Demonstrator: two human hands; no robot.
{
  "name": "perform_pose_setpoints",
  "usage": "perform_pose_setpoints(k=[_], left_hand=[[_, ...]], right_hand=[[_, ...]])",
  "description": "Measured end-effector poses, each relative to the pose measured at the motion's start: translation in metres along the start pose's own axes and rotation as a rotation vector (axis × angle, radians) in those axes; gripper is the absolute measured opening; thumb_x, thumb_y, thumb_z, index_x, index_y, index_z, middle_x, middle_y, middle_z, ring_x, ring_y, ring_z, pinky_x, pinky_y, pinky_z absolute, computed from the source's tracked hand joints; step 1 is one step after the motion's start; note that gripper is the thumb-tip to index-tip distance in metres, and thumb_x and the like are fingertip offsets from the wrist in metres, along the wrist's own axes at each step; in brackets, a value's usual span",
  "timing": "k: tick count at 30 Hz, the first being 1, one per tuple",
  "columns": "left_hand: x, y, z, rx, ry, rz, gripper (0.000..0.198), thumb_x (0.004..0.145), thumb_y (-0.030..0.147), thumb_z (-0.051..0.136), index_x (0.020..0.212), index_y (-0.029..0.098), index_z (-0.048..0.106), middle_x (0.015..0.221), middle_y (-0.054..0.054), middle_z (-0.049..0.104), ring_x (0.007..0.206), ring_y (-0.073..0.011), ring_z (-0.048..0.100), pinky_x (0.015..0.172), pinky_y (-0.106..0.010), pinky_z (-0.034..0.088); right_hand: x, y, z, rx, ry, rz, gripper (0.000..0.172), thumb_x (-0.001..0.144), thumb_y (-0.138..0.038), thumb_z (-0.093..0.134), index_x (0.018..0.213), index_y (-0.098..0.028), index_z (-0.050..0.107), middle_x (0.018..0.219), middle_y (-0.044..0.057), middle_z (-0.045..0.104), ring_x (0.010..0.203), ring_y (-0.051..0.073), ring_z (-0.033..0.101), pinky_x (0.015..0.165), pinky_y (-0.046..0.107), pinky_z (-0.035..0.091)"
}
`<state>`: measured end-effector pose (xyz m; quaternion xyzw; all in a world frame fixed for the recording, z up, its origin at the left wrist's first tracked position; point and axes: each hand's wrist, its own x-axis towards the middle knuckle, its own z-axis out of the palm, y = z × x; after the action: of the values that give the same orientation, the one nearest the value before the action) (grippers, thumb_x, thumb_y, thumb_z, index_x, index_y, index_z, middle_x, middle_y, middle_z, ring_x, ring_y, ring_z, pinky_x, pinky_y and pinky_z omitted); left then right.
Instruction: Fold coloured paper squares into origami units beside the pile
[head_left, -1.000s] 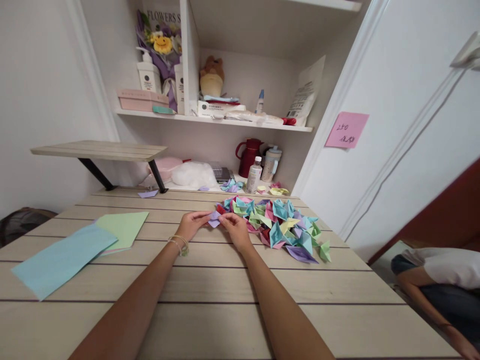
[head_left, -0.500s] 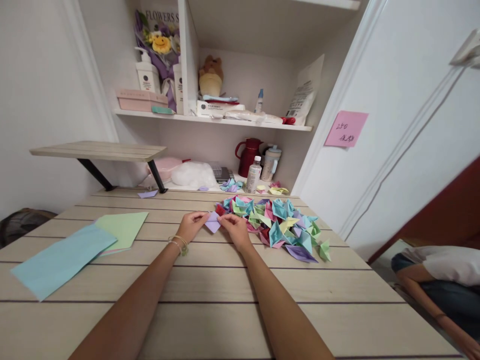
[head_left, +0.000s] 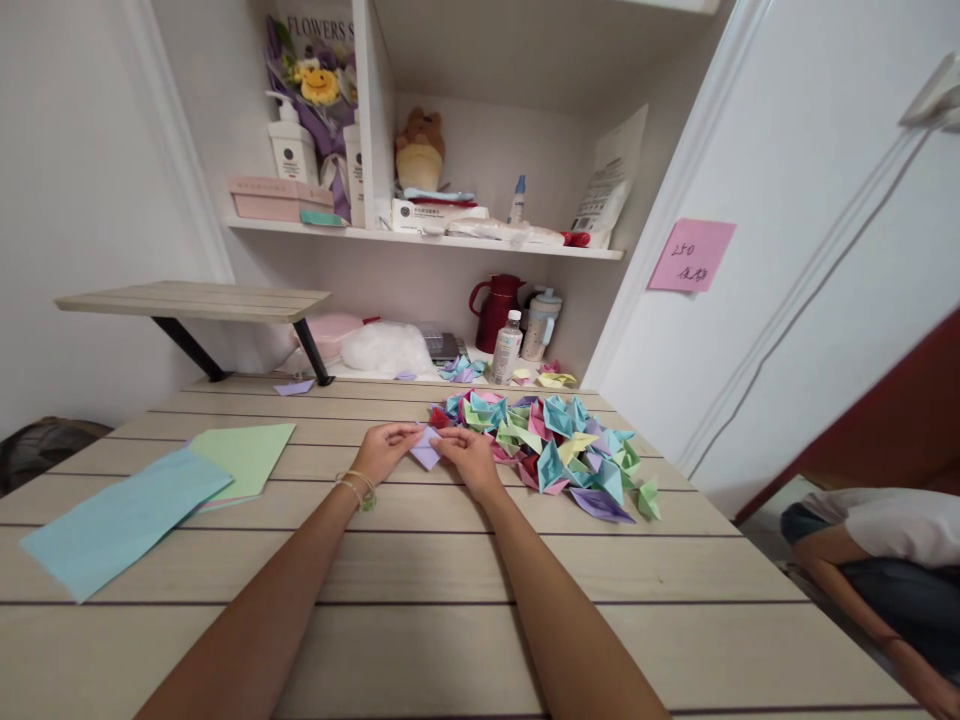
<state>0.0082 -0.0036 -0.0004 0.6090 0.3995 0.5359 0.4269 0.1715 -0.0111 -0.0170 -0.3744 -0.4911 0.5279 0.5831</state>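
Between my two hands, just above the wooden tabletop (head_left: 420, 570), is a small folded piece of purple paper (head_left: 426, 452). My left hand (head_left: 384, 452) pinches its left side, bracelets around the wrist. On the opposite side, my right hand (head_left: 469, 455) pinches it too. Both sets of fingertips partly cover the paper. To the right of my right hand lies a pile of folded paper boats (head_left: 551, 465) in blue, green, pink, yellow and purple. Flat sheets of blue paper (head_left: 124, 515) and green paper (head_left: 251, 455) rest on the left.
A small raised wooden shelf (head_left: 195, 300) stands at the back left. Behind the table are a clear bottle (head_left: 507, 348), a red jug (head_left: 496, 312), a plastic bag (head_left: 386, 350) and loose folded papers (head_left: 463, 370). A crouching person (head_left: 885, 560) is at the far right.
The fingers of both hands have shifted slightly on the purple paper, the right fingertips reaching a little further over it. The view has moved very slightly.
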Motion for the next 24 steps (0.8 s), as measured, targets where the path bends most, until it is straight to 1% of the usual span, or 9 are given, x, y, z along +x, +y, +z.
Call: perform_pose_setpoints(k=[5, 8, 11, 15, 18, 20, 24], left_hand=[[-0.0009, -0.0012, 0.001, 0.003, -0.006, -0.01, 0.029, 0.059, 0.03, 0.073, 0.08, 0.011, 0.068, 0.079, -0.007, 0.07, 0.073, -0.0178, 0.064, 0.074, -0.03, 0.051], [-0.0019, 0.0002, 0.0018, -0.009, -0.05, -0.021, 0.032, 0.059, 0.03, 0.073, 0.084, 0.011, 0.066, 0.078, -0.006, 0.069, 0.071, -0.0166, 0.064, 0.072, -0.029, 0.051], [-0.003, 0.0021, 0.0022, 0.0, -0.101, -0.054, 0.038, 0.057, 0.03, 0.074, 0.089, 0.011, 0.063, 0.072, -0.005, 0.068, 0.067, -0.0158, 0.064, 0.067, -0.027, 0.05], [-0.0027, 0.0033, 0.0011, -0.017, -0.115, -0.085, 0.04, 0.057, 0.028, 0.075, 0.09, 0.011, 0.06, 0.066, -0.003, 0.066, 0.063, -0.0143, 0.063, 0.063, -0.024, 0.049], [-0.0012, 0.0019, -0.0006, -0.031, -0.141, -0.089, 0.042, 0.057, 0.026, 0.074, 0.094, 0.011, 0.06, 0.062, -0.002, 0.065, 0.061, -0.0137, 0.063, 0.062, -0.024, 0.049], [-0.0002, -0.0002, -0.0016, -0.032, -0.144, -0.097, 0.039, 0.057, 0.026, 0.074, 0.09, 0.011, 0.062, 0.064, -0.003, 0.066, 0.062, -0.0139, 0.063, 0.063, -0.024, 0.049], [0.0008, -0.0032, -0.0012, -0.056, -0.144, -0.115, 0.029, 0.056, 0.028, 0.075, 0.076, 0.01, 0.065, 0.069, -0.006, 0.069, 0.065, -0.0156, 0.063, 0.064, -0.026, 0.05]], right_hand=[[0.0003, 0.0004, 0.0001, 0.005, -0.008, -0.015, 0.028, 0.053, -0.027, 0.075, 0.077, -0.014, 0.067, 0.064, 0.002, 0.067, 0.058, 0.013, 0.059, 0.058, 0.024, 0.044], [0.0004, 0.0005, -0.0001, 0.003, 0.007, -0.029, 0.029, 0.053, -0.027, 0.075, 0.077, -0.014, 0.067, 0.065, 0.002, 0.067, 0.058, 0.013, 0.059, 0.059, 0.025, 0.045], [-0.0003, -0.0006, -0.0002, -0.014, 0.022, -0.039, 0.029, 0.053, -0.029, 0.075, 0.076, -0.014, 0.067, 0.064, 0.003, 0.067, 0.057, 0.014, 0.06, 0.058, 0.025, 0.045], [-0.002, -0.0037, 0.0004, -0.022, 0.006, -0.021, 0.032, 0.051, -0.03, 0.077, 0.077, -0.013, 0.068, 0.066, 0.004, 0.068, 0.059, 0.015, 0.061, 0.058, 0.026, 0.046], [-0.0034, -0.0056, 0.0016, 0.001, -0.019, 0.0, 0.031, 0.05, -0.03, 0.077, 0.074, -0.013, 0.068, 0.063, 0.003, 0.068, 0.057, 0.015, 0.061, 0.058, 0.026, 0.047], [-0.004, -0.0059, 0.0024, 0.021, -0.024, 0.003, 0.03, 0.05, -0.031, 0.077, 0.072, -0.014, 0.068, 0.061, 0.003, 0.067, 0.056, 0.015, 0.06, 0.059, 0.028, 0.048], [-0.0032, -0.0038, 0.003, -0.01, -0.007, -0.032, 0.027, 0.052, -0.033, 0.076, 0.07, -0.015, 0.067, 0.059, 0.002, 0.066, 0.054, 0.015, 0.059, 0.056, 0.028, 0.047]])
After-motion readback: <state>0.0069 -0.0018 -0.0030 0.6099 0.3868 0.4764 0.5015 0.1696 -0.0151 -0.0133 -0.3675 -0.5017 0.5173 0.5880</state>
